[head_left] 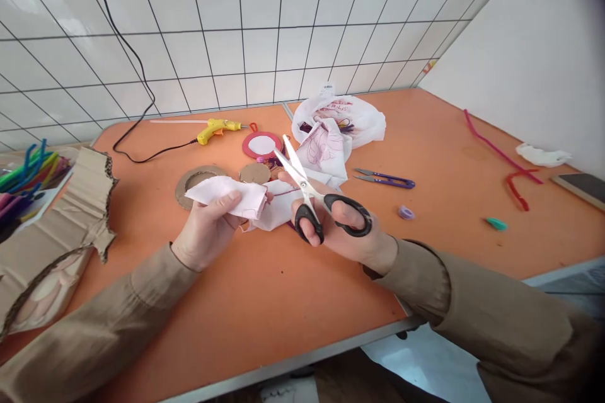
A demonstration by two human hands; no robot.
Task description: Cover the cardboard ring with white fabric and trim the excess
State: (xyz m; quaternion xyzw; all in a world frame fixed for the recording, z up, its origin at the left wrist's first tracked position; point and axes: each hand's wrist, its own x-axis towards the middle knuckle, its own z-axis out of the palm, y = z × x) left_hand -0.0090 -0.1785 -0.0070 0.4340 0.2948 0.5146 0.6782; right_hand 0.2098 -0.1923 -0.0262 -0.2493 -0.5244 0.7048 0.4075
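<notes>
My left hand [208,227] pinches a folded piece of white-pink fabric [231,196] between thumb and fingers. In my right hand [354,239] are black-handled scissors [304,186], with thumb and fingers through the loops. Their blades are slightly parted and point up and away, just right of the folded piece and apart from it. Behind both hands lies a larger white cloth with pink line drawings [326,148], partly hidden by my right hand. A cardboard ring [182,187] and a cardboard disc [255,173] sit beyond the folded piece.
A yellow glue gun [220,130] with a black cord lies at the back left. Near it is a red-rimmed disc [261,145]. Purple thread snips [385,178], a lilac spool [405,212] and pipe cleaners [501,148] lie right. Torn cardboard [70,227] stands left; a plastic bag [368,119] lies behind.
</notes>
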